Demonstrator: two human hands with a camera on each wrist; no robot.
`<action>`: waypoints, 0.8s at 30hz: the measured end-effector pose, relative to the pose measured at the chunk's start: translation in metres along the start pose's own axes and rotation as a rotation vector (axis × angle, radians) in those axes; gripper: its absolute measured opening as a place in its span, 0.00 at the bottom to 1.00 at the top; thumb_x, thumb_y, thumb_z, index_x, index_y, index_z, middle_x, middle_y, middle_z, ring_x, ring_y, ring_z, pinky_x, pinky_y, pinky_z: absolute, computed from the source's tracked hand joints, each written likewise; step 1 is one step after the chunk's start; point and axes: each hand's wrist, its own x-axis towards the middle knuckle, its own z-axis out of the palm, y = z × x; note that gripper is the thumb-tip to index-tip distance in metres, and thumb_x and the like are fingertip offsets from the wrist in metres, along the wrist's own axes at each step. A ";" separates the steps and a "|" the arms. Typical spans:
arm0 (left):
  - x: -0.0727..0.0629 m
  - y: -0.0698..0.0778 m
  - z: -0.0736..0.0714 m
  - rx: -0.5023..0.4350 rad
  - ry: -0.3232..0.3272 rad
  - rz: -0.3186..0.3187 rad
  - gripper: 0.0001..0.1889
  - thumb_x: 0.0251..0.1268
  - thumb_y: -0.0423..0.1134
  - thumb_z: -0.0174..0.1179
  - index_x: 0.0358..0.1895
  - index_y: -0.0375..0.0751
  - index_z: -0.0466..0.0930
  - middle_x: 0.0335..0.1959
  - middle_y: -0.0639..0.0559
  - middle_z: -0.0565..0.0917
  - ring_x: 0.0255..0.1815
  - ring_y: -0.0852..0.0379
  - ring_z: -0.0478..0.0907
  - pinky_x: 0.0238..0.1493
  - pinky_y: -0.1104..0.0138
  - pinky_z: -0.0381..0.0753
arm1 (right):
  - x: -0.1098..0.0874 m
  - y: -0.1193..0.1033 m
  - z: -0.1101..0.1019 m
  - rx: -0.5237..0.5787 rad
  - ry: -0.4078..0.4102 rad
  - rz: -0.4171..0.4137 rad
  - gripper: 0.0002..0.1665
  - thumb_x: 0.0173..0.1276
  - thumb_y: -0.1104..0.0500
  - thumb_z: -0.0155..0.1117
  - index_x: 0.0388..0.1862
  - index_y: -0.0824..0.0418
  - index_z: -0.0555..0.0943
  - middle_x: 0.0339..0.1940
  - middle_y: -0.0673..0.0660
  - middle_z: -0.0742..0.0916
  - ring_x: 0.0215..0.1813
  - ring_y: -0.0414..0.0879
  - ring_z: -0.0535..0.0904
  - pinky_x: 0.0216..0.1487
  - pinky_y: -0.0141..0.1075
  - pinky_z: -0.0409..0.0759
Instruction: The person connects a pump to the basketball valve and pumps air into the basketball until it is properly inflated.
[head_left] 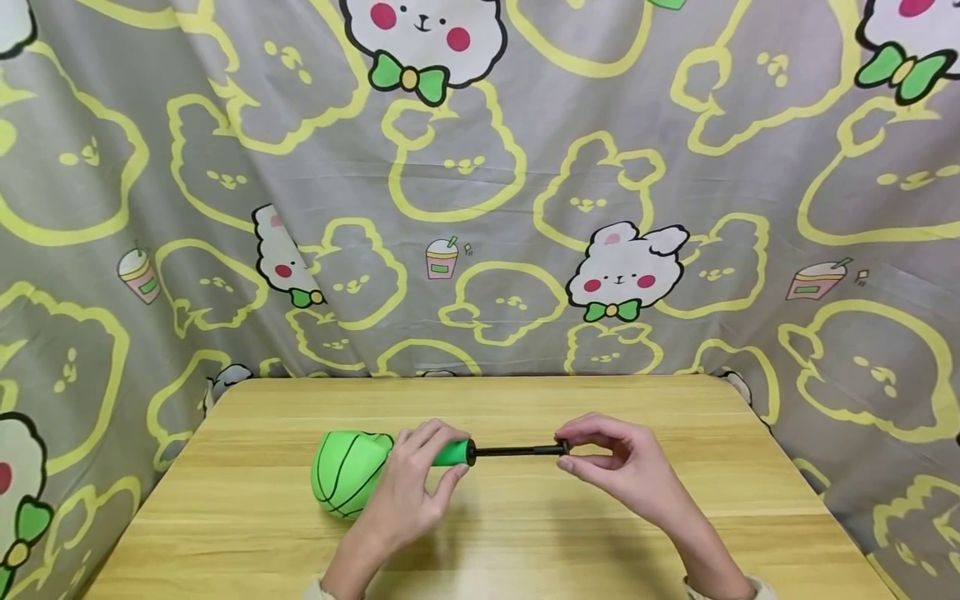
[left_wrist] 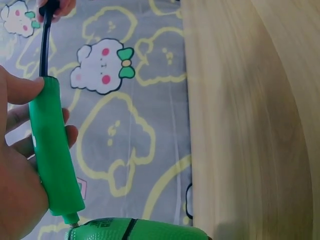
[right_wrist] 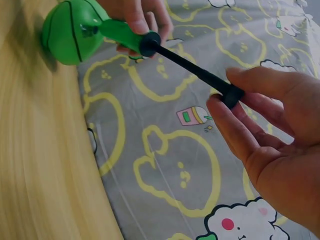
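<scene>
A small green hand pump (left_wrist: 52, 150) with a black rod is joined by its nozzle to a green ball (head_left: 343, 471) with black lines. The ball looks partly deflated, with a dent near its top in the head view. My left hand (head_left: 411, 479) grips the pump's green barrel, fingers over it and thumb below. The black rod (head_left: 513, 451) stands pulled out to the right. Its end knob (right_wrist: 231, 96) is pinched between the thumb and fingers of my right hand (head_left: 626, 462). In the left wrist view the nozzle meets the ball at the bottom edge.
Beneath the hands is a light wooden table (head_left: 247, 417). A grey curtain (head_left: 480, 242) with yellow outlines and white cartoon animals hangs behind the table and along both sides.
</scene>
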 end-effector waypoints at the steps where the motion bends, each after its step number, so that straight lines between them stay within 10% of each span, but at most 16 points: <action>1: 0.000 0.000 0.000 -0.002 0.000 0.004 0.15 0.65 0.41 0.68 0.53 0.49 0.82 0.49 0.60 0.82 0.51 0.62 0.79 0.52 0.58 0.73 | 0.000 0.000 -0.001 -0.002 -0.001 0.003 0.16 0.62 0.72 0.74 0.50 0.68 0.85 0.49 0.65 0.86 0.50 0.50 0.86 0.47 0.47 0.85; 24: -0.001 0.009 0.010 0.067 0.035 0.026 0.16 0.59 0.38 0.68 0.51 0.47 0.83 0.46 0.59 0.83 0.49 0.61 0.80 0.48 0.60 0.72 | 0.000 0.004 0.007 -0.015 0.024 0.010 0.15 0.61 0.71 0.75 0.48 0.69 0.86 0.45 0.65 0.87 0.48 0.49 0.86 0.43 0.46 0.86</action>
